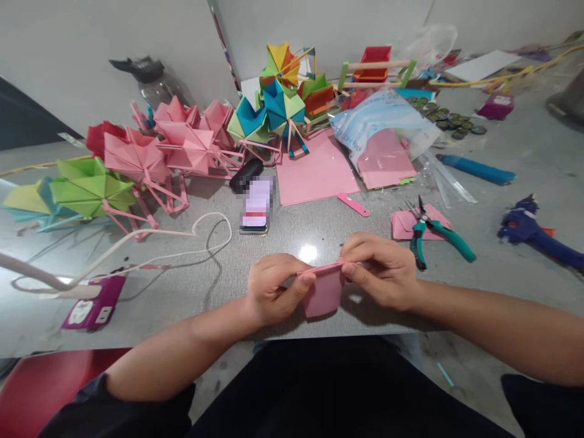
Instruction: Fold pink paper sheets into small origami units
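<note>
Both of my hands hold one small folded pink paper piece point(325, 292) just above the near edge of the grey table point(182, 316). My left hand point(272, 293) pinches its left top corner between thumb and fingers. My right hand point(381, 267) pinches its right top corner. The paper hangs down between them, its lower part free.
A phone point(257, 204) lies ahead, with a white cable point(201, 234) to its left. Green-handled pliers point(431, 234) rest on pink paper at right, a blue glue gun point(533, 234) farther right. Folded paper pinwheel models point(182, 143) crowd the back, beside a pink sheet point(314, 170) and a plastic bag point(383, 131).
</note>
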The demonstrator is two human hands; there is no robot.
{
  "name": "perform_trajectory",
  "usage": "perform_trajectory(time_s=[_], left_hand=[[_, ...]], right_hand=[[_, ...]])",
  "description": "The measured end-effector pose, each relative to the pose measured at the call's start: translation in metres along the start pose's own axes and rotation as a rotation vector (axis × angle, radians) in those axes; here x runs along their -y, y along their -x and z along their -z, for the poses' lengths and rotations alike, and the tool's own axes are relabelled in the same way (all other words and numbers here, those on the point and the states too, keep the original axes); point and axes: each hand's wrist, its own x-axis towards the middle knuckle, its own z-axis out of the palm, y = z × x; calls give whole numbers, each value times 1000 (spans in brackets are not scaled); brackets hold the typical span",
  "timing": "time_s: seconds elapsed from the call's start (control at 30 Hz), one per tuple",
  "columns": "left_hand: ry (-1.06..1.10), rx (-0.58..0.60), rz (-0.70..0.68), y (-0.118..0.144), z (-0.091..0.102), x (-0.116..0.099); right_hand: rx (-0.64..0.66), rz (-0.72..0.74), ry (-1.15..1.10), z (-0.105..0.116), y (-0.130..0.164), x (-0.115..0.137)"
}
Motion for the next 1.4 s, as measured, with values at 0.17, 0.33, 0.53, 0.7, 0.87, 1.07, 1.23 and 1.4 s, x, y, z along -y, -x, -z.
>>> perform_trajectory(time_s=[0.17, 0.33, 0.53, 0.7, 0.87, 1.07, 1.23, 1.4], left_hand=[[43, -22, -44, 1, -1, 3], [57, -108, -102, 2, -2, 5], [46, -110, -107, 2, -2, 5], [71, -136, -113, 5, -2, 5], [64, -110, -121, 5, -3, 6], [27, -87, -210, 0, -5, 8], [-24, -27, -280, -4, -6, 3], [-2, -94, -189, -2, -8, -2]], right_hand=[[45, 52, 27, 2, -1, 0], [52, 121, 96, 2, 0, 1], [72, 200, 221, 9, 3, 4], [167, 321, 290, 15, 1, 4], [182, 313, 316, 14, -2, 1], [189, 356, 325, 14, -1, 3], [216, 429, 359, 13, -2, 4], [199, 440, 404, 10, -1, -5]])
